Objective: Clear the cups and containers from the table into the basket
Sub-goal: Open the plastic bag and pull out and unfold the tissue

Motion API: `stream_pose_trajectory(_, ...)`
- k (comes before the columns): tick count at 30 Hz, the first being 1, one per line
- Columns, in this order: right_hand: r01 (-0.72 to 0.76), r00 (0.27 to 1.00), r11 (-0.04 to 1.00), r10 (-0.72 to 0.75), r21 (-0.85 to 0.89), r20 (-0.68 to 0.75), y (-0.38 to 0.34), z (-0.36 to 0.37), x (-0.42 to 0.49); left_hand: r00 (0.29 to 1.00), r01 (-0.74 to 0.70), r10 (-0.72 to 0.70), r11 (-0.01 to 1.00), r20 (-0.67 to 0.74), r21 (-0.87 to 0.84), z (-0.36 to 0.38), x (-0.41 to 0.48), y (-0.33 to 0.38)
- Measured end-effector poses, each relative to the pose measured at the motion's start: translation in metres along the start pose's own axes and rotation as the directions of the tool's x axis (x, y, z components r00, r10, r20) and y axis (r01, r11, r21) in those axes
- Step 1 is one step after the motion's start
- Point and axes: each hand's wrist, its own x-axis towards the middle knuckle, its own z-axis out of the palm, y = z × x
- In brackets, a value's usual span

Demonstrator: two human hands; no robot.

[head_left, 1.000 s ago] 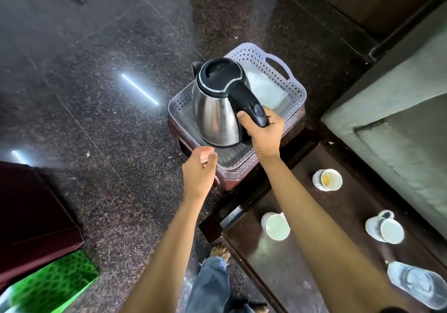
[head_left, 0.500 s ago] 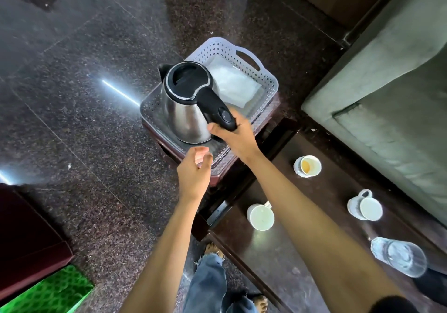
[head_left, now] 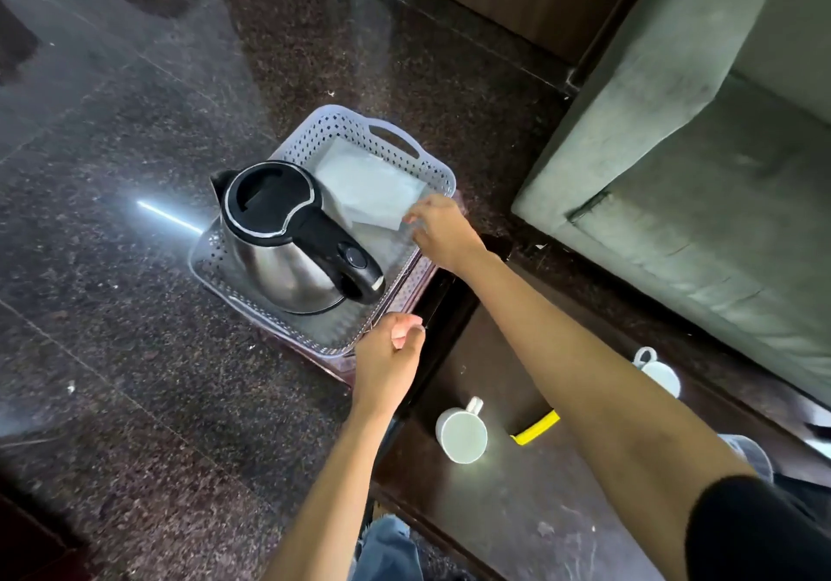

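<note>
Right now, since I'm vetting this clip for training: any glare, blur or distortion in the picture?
Head view: a bright glare streak on the polished floor left of the kettle; the right hand at the basket rim is slightly smeared; wide-angle bowing curves the sofa edge; the near cup is crisp.

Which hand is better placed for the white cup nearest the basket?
Probably the left hand: it is beside the basket, closer to the cup; the right hand is farther, over the basket.
</note>
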Motion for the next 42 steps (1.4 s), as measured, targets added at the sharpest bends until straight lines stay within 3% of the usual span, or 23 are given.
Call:
stream_pose_trajectory(3,0.150,0.983,0.963,-0.120,-0.224,0.142,-0.006,0.003,0.022,0.999,-0.005,0.005,1.000,0.034,0.011,0.009,0.016,-0.001)
stream_pose_trajectory(7,0.215,0.944,0.898,-0.090,-0.384,0.318,-0.013,0.013,0.045,0.999,0.003,-0.001,0.999,0.055,-0.038,0.016,0.029,-0.005)
stream_pose_trajectory(12,0.182,0.943,0.880,-0.029,-0.440,0.331,-0.014,0.017,0.052,0.997,0.039,-0.032,0.995,0.074,-0.087,0.023,0.039,-0.007)
stream_pose_trajectory(15,0.197,0.957,0.898,-0.088,-0.393,0.278,-0.013,0.016,0.050,0.995,0.068,-0.060,0.992,0.076,-0.110,0.025,0.042,-0.007)
stream_pose_trajectory(18,0.197,0.975,0.928,-0.153,-0.316,0.160,-0.012,0.005,0.046,0.995,0.084,-0.077,0.986,0.056,-0.142,0.026,0.043,-0.003)
stream_pose_trajectory(21,0.134,0.986,0.985,-0.143,-0.106,-0.084,-0.006,-0.010,0.034,0.996,0.094,-0.090,0.981,0.026,-0.171,0.030,0.042,0.006)
stream_pose_trajectory(24,0.119,0.906,0.942,0.027,0.315,-0.423,0.001,-0.027,0.007,0.997,0.083,-0.080,0.982,0.021,-0.172,0.036,0.039,0.021)
stream_pose_trajectory(26,0.130,0.831,0.855,0.182,0.502,-0.526,0.006,-0.038,-0.018,0.998,0.065,-0.062,0.982,0.025,-0.179,0.041,0.035,0.031)
stream_pose_trajectory(30,0.127,0.766,0.674,0.400,0.728,-0.504,0.026,-0.060,-0.086,0.998,0.045,-0.056,0.959,-0.032,-0.281,0.054,0.022,0.046)
stream_pose_trajectory(37,0.019,0.702,0.578,0.573,0.815,-0.423,0.080,-0.052,-0.222,0.995,0.096,-0.085,0.874,0.045,-0.477,0.106,-0.038,0.072)
stream_pose_trajectory(42,-0.035,0.736,0.541,0.583,0.840,-0.345,0.117,-0.027,-0.310,0.965,0.236,-0.168,0.894,0.203,-0.381,0.155,-0.086,0.063)
